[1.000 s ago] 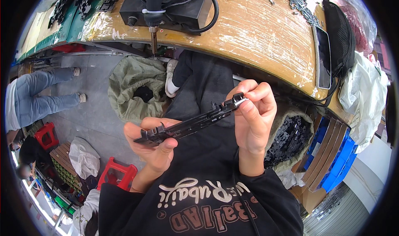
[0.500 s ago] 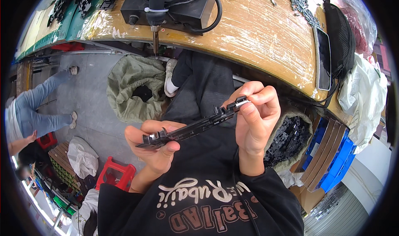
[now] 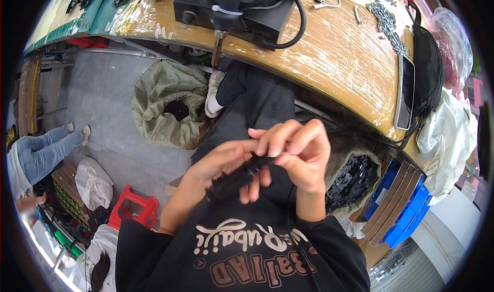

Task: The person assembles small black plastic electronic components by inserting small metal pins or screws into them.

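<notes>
A long, narrow black plastic part [image 3: 231, 182] hangs before my chest, tilted, with its lower end to the left. Motion smears its outline. My left hand [image 3: 221, 161] holds it from the left, thumb above and fingertips showing beneath it. At the part's upper end, my right hand [image 3: 303, 156] pinches with thumb and fingers. Whether anything small sits between those right fingertips is too blurred to make out.
Across the workbench [image 3: 329, 60] lie a black control box [image 3: 200, 6], a corded tool [image 3: 225, 22], a phone [image 3: 405, 91] and small metal pieces [image 3: 386, 24]. Sacks [image 3: 159, 96] [image 3: 355, 181] flank my legs. A red stool [image 3: 135, 207] stands left; another person [image 3: 41, 156] is beyond.
My left hand has moved right along the part, close to my right hand. The part has swung steeper and lower. The view has shifted, and the other person has moved.
</notes>
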Tool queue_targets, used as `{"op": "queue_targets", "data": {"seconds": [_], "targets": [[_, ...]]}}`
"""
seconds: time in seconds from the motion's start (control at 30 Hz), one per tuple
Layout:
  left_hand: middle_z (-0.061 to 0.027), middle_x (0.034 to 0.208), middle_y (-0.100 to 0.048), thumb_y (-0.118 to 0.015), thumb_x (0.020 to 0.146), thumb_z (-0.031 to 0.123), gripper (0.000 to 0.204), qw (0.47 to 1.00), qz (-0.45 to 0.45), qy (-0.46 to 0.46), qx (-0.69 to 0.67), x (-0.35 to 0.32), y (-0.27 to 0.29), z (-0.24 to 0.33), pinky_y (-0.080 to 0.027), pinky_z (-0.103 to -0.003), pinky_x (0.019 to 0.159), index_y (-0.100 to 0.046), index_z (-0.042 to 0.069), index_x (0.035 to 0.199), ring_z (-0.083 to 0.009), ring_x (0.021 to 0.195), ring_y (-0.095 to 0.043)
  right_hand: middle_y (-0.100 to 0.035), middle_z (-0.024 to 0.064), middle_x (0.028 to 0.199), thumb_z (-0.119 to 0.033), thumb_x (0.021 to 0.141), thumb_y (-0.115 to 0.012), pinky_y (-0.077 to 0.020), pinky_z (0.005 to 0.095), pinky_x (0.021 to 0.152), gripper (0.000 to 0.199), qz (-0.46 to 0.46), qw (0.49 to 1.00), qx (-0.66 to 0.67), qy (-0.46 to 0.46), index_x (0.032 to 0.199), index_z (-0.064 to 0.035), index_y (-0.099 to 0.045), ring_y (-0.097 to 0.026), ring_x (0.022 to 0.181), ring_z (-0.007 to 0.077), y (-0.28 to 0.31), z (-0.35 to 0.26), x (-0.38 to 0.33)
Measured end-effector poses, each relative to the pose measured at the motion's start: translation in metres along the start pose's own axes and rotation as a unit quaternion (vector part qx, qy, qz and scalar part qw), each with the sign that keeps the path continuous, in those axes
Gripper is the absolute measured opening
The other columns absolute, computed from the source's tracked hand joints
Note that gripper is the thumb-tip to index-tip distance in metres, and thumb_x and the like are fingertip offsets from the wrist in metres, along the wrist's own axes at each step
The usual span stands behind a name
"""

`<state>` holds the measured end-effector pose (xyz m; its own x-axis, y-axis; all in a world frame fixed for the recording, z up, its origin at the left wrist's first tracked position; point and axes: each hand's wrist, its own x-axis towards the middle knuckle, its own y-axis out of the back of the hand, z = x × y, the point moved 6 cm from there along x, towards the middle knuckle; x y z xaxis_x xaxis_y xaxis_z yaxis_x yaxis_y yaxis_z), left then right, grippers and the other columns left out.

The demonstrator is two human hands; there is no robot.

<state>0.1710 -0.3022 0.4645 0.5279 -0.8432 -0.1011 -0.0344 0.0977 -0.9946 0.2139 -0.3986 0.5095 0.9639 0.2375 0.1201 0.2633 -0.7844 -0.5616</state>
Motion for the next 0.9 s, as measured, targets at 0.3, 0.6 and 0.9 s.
{"op": "queue_targets", "data": {"seconds": [0.3,0.6,0.9], "targets": [[-0.0276,0.073,-0.056,-0.049,0.079,0.0,0.057,0.993,-0.078,0.038,-0.074,-0.014,-0.001,0.012,-0.05,-0.032,0.034,-0.016,0.0,0.125,-0.0331,0.048,-0.059,-0.057,0.0105,0.075,-0.005,0.074,-0.065,-0.0227,0.0531,0.099,0.027,-0.035,0.994,-0.025,-0.099,0.085,-0.0083,-0.04,-0.054,0.092,0.0296,0.007,0.036,0.017],[-0.0142,0.077,-0.056,-0.05,0.082,0.0,0.037,0.919,0.202,-0.264,0.212,-0.023,0.027,0.065,-0.046,-0.027,0.037,-0.034,0.002,0.115,-0.0208,0.05,-0.057,-0.043,0.0148,0.113,-0.008,0.071,-0.07,-0.0431,0.0392,0.087,0.064,-0.009,0.968,-0.123,-0.22,0.123,-0.0022,-0.033,-0.051,0.099,0.0233,0.008,0.068,0.016],[-0.0064,0.075,-0.052,-0.049,0.08,-0.003,0.027,0.878,0.249,-0.317,0.259,-0.021,0.023,0.084,-0.044,-0.021,0.038,-0.04,0.002,0.105,-0.0085,0.057,-0.053,-0.036,0.0017,0.085,0.006,0.074,-0.062,-0.0539,0.029,0.061,0.061,0.0,0.952,-0.076,-0.297,0.125,-0.0039,-0.031,-0.046,0.069,0.0097,-0.008,0.082,0.016]]}}
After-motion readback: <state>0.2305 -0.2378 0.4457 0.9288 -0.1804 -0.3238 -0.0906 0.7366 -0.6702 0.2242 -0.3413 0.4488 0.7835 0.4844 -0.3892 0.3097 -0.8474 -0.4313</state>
